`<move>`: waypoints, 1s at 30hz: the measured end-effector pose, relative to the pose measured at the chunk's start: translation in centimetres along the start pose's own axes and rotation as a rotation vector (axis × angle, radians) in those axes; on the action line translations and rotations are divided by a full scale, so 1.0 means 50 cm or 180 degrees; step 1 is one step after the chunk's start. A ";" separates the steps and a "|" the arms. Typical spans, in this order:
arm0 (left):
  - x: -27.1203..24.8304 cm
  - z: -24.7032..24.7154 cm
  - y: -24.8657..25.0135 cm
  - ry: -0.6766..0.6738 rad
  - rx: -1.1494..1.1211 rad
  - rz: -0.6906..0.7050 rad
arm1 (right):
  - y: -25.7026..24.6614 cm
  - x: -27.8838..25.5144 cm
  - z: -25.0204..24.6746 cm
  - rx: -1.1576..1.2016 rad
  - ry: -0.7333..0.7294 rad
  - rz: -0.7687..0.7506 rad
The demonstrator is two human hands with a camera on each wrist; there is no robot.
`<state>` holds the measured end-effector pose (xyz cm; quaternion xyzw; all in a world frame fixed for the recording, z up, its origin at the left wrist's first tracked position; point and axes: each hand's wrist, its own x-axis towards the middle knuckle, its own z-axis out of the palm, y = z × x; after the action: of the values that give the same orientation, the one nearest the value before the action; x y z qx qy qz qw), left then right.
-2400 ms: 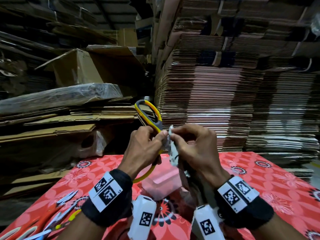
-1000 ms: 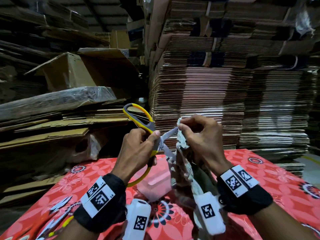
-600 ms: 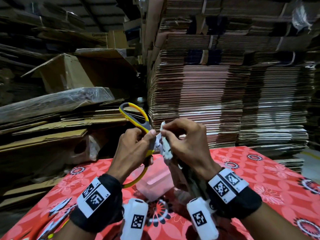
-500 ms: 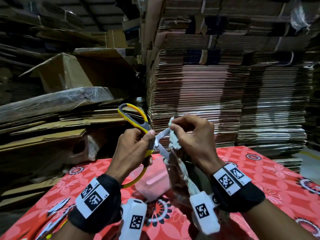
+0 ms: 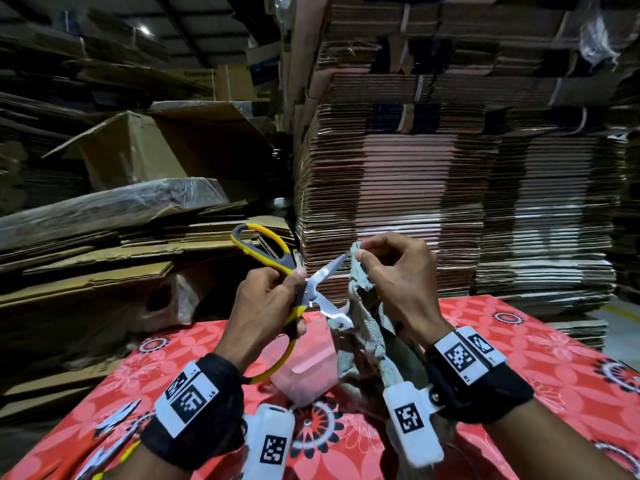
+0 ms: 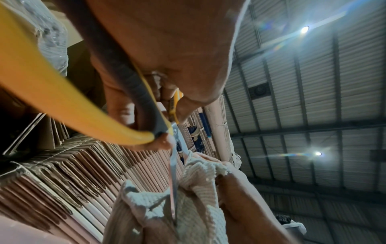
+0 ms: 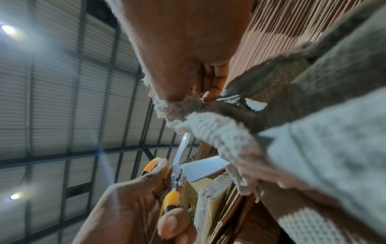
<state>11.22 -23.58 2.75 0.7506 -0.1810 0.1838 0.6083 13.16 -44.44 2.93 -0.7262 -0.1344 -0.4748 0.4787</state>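
- Our left hand (image 5: 266, 306) grips the scissors (image 5: 322, 275), fingers curled round the yellow handles and thumb by the pivot.
- The blades stand apart, with the edge of the cloth (image 5: 362, 339) between them.
- Our right hand (image 5: 398, 282) pinches the cloth's top corner between thumb and forefinger; the other fingers curl loosely.
- The cloth hangs above the red table (image 5: 554, 375), in front of stacked cardboard (image 5: 415, 185).

Scissors (image 5: 311, 291) in the left hand (image 5: 263, 308) sit left of the cloth (image 5: 360, 341) held by the right hand (image 5: 398, 278), above a table (image 5: 554, 375); cardboard stacks (image 5: 415, 185) stand behind.
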 end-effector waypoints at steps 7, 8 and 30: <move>0.008 -0.010 0.008 0.0172 -0.0049 -0.0053 | -0.018 0.003 -0.003 -0.0165 -0.0288 0.0064; 0.008 -0.012 0.008 0.0183 -0.0029 -0.0058 | -0.020 0.000 0.001 -0.0220 -0.0346 0.0089; 0.004 -0.046 0.044 0.0265 -0.0103 -0.0079 | -0.068 0.021 -0.046 -0.1302 -0.1881 0.0696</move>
<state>10.19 -21.74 5.16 0.7345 -0.1492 0.2043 0.6297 10.20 -44.87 5.94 -0.9226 -0.0908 -0.2077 0.3122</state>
